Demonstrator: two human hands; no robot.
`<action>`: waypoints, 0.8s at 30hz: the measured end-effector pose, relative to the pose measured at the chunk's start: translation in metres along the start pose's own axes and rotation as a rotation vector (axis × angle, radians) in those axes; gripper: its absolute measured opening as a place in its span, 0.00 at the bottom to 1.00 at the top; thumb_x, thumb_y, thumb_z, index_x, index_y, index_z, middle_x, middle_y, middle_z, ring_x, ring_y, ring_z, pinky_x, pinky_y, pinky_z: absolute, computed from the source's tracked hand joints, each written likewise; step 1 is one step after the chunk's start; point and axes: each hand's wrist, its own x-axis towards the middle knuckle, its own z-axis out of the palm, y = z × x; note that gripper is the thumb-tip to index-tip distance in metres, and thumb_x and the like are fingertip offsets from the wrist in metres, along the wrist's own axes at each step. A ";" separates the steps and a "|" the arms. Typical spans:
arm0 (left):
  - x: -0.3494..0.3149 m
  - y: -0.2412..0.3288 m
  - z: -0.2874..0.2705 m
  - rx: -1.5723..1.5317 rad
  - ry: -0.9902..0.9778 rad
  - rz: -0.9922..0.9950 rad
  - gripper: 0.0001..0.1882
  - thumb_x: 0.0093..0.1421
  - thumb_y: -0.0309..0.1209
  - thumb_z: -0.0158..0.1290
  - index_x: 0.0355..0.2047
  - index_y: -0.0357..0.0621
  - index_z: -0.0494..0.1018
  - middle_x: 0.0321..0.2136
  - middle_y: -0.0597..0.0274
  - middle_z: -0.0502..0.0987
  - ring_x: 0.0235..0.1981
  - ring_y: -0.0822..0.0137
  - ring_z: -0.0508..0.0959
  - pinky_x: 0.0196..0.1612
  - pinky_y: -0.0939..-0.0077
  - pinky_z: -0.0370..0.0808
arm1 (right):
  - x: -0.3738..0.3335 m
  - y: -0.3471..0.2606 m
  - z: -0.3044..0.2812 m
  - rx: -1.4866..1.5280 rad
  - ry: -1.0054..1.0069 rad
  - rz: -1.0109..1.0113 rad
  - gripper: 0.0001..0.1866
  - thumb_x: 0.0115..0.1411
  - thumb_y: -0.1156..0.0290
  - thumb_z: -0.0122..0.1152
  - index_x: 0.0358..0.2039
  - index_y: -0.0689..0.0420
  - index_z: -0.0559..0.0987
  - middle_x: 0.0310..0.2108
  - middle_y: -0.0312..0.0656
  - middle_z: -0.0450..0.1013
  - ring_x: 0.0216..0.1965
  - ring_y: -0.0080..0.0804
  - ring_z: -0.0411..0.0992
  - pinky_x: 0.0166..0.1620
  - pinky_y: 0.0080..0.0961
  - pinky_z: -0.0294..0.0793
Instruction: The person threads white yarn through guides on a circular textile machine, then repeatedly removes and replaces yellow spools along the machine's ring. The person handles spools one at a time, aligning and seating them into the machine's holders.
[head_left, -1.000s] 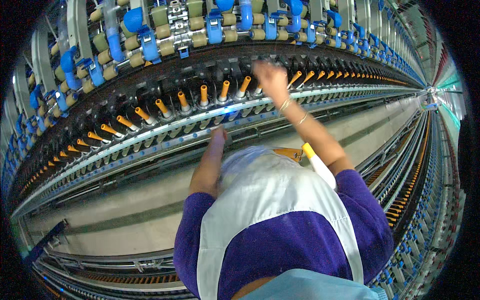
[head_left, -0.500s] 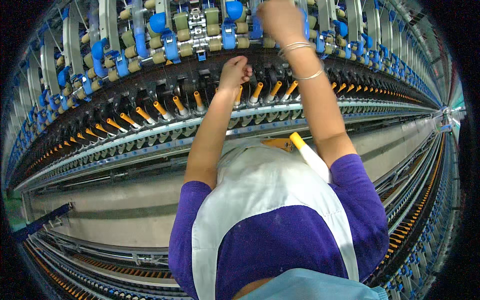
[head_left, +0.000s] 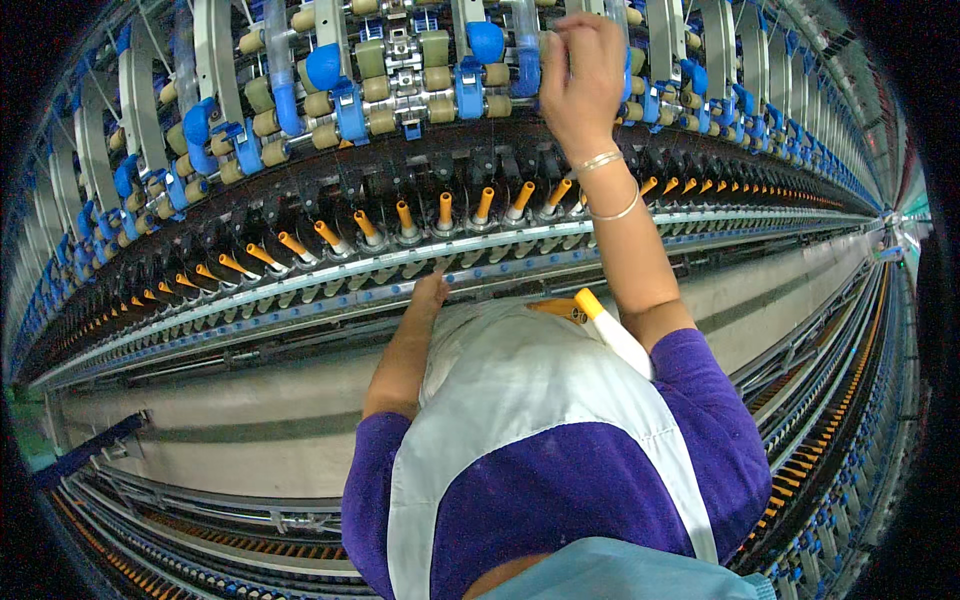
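My right hand (head_left: 588,85) is raised to the drafting rollers at the top, beside a blue-ended clear tube (head_left: 527,72). Its fingers are bent inward; whatever they may hold is hidden or too small to name. Two thin bangles (head_left: 602,160) circle that wrist. Low down, close to my waist, my left hand (head_left: 432,291) is at the blue-spotted rail (head_left: 385,291) below the spindles; its fingers are too small and dark to read. Between the hands runs a row of orange bobbins (head_left: 445,210), upright on the spindles.
A white cone-shaped tool with a yellow end (head_left: 588,302) sticks out at the waist of my white apron (head_left: 530,365), next to an orange item (head_left: 556,311). Blue-capped roller arms (head_left: 323,68) line the frame. Another machine row (head_left: 810,460) stands behind me.
My left hand has dropped from above the bobbins to the rail near my waist. My right hand has come slightly lower, still at the rollers. The view has shifted a little.
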 end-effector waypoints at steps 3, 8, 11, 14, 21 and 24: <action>0.037 -0.021 -0.016 -0.165 -0.034 0.108 0.11 0.57 0.29 0.53 0.38 0.37 0.70 0.31 0.62 0.73 0.33 0.66 0.73 0.40 0.73 0.73 | -0.015 -0.007 -0.025 0.171 0.098 -0.002 0.04 0.51 0.78 0.59 0.27 0.60 0.72 0.34 0.46 0.71 0.36 0.42 0.68 0.39 0.31 0.67; 0.019 -0.022 -0.013 -0.489 -0.241 0.231 0.08 0.58 0.25 0.51 0.38 0.38 0.68 0.37 0.60 0.73 0.41 0.63 0.74 0.47 0.69 0.71 | -0.057 0.015 -0.067 0.135 -0.049 0.218 0.04 0.53 0.77 0.58 0.25 0.59 0.72 0.29 0.43 0.72 0.29 0.37 0.70 0.32 0.26 0.70; -0.014 0.004 -0.009 -0.405 -0.592 0.065 0.06 0.60 0.27 0.49 0.36 0.38 0.68 0.33 0.59 0.72 0.39 0.63 0.73 0.42 0.70 0.72 | -0.078 0.021 -0.083 0.265 -0.065 0.396 0.05 0.55 0.76 0.57 0.24 0.61 0.72 0.29 0.40 0.72 0.27 0.29 0.69 0.31 0.21 0.68; -0.066 0.018 0.017 0.121 -0.147 0.098 0.08 0.63 0.29 0.46 0.37 0.37 0.66 0.32 0.56 0.68 0.40 0.61 0.71 0.41 0.67 0.70 | -0.089 0.023 -0.103 0.224 -0.066 0.362 0.04 0.56 0.76 0.57 0.26 0.62 0.73 0.28 0.40 0.71 0.26 0.29 0.68 0.31 0.23 0.68; -0.128 0.062 0.111 0.916 0.261 0.997 0.27 0.66 0.33 0.39 0.62 0.36 0.48 0.55 0.41 0.63 0.55 0.54 0.66 0.56 0.71 0.61 | -0.136 0.009 -0.118 0.403 -0.242 0.933 0.07 0.60 0.71 0.54 0.30 0.61 0.75 0.25 0.37 0.73 0.22 0.20 0.68 0.27 0.18 0.66; -0.123 0.112 0.144 0.536 0.149 1.230 0.25 0.67 0.34 0.39 0.60 0.35 0.51 0.52 0.41 0.65 0.52 0.56 0.68 0.52 0.75 0.63 | -0.157 0.002 -0.114 0.448 -0.513 0.647 0.05 0.57 0.73 0.58 0.31 0.61 0.77 0.27 0.41 0.74 0.26 0.34 0.72 0.30 0.24 0.70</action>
